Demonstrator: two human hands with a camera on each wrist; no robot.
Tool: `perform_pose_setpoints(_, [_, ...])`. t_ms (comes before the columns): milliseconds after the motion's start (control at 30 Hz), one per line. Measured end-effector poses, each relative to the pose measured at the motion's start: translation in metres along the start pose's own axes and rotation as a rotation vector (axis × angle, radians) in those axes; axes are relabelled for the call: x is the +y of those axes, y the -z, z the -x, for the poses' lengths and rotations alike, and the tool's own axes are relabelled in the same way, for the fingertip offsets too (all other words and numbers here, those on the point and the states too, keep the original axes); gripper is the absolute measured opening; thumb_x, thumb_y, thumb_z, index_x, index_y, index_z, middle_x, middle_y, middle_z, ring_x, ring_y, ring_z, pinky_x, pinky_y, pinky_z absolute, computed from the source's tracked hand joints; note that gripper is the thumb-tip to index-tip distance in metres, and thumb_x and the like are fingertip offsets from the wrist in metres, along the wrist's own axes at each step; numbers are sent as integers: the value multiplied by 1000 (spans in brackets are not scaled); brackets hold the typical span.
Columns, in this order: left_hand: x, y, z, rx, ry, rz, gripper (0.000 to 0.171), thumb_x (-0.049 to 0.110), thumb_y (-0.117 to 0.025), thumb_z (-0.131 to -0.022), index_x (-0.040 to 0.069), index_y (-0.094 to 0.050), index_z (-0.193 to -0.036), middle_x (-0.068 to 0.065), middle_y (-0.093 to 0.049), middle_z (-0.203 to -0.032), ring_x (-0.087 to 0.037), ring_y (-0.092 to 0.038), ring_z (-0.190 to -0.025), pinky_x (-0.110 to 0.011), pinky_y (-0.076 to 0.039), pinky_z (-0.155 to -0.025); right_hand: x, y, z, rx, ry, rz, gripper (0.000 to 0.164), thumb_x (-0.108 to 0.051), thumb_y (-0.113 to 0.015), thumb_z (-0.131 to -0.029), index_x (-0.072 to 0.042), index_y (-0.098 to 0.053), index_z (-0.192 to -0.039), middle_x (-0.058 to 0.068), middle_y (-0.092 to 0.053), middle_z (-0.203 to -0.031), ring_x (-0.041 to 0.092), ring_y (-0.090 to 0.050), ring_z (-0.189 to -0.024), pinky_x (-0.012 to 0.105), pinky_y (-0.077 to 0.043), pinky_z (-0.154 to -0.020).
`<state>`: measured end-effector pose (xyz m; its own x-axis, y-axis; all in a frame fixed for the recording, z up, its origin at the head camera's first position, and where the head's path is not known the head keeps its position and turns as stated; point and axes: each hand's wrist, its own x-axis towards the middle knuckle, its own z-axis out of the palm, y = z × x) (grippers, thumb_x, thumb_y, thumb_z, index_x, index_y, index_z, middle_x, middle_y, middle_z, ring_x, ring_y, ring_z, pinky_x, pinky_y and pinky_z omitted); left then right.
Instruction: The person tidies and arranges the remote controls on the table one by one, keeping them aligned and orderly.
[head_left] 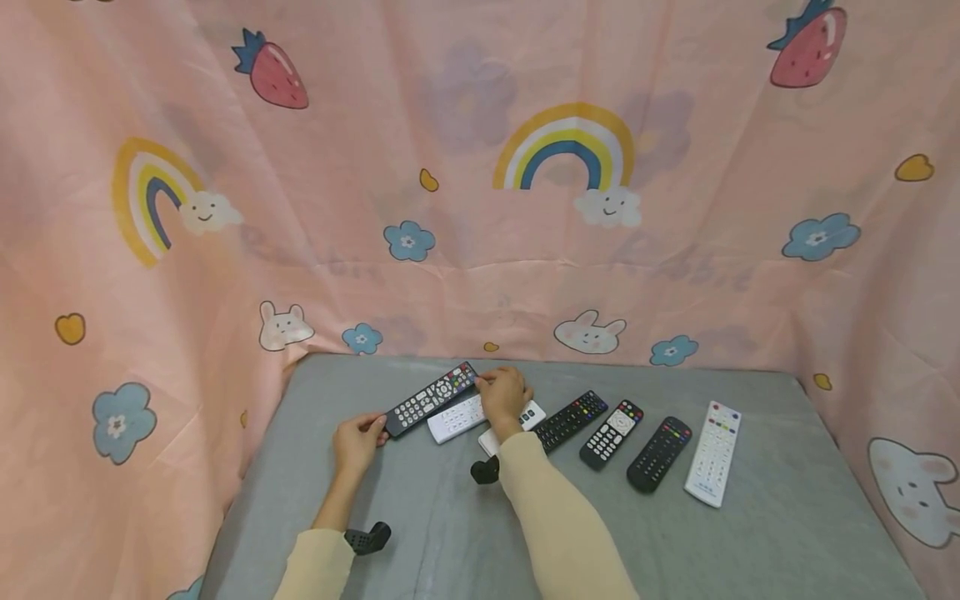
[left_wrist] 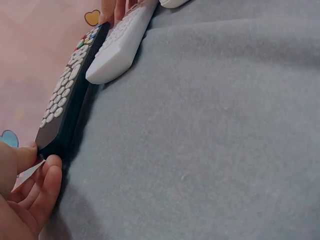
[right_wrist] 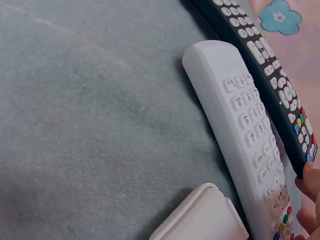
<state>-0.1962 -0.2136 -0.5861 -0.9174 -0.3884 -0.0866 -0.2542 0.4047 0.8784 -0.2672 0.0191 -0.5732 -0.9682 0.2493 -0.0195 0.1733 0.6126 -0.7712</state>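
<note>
A long black remote control (head_left: 427, 403) with white buttons lies slanted at the far left of the row. My left hand (head_left: 356, 446) pinches its lower end between thumb and fingers, as the left wrist view shows. At the upper end, by the coloured buttons, my right hand (head_left: 507, 400) grips it with thumb and fingertips. Close along its right side lies a white remote (right_wrist: 227, 100), its top end partly hidden under my right hand in the head view. A second white remote (head_left: 532, 415) shows beneath my right wrist, largely covered.
Further right on the grey cloth (head_left: 450, 517) lie a black remote (head_left: 573, 419), a shorter black remote with white buttons (head_left: 611, 433), a rounded black remote (head_left: 659, 454) and a long white remote (head_left: 713, 454). A pink patterned curtain (head_left: 465, 292) encloses the back and sides.
</note>
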Motion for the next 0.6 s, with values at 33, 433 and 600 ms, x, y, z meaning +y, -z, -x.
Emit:
perform_pose_setpoints(33, [0,0,0,-2,2,8,22,9,-65,-94,-6,-72,-109,-24,-74,-94,-5,-65,-60,-19,-57,-58,0,0,-1,3,3,-4,19,-26,-70,-91,-12,-77,-100,11,-61,-135,33,-47,-134,62,-17,-116])
perform_pose_setpoints(433, [0,-1,2,38,-3,63,20,8,-67,-93,-8,-73,-103,-24,-74,-86,-4,-64,-59,-17,-55,-58,-3,5,-2,10,20,-29,18,-26,-72,-89,-11,-78,-97,11,-63,-132,33,-51,-131,62,-18,-116])
perform_pose_setpoints(600, [1,1,5,27,4,89,20,7,-67,-92,-9,-72,-103,-23,-74,-85,-4,-64,-60,-18,-56,-59,-5,6,-4,3,30,-34,19,-25,-72,-89,-10,-78,-98,11,-66,-127,32,-54,-127,56,-24,-115])
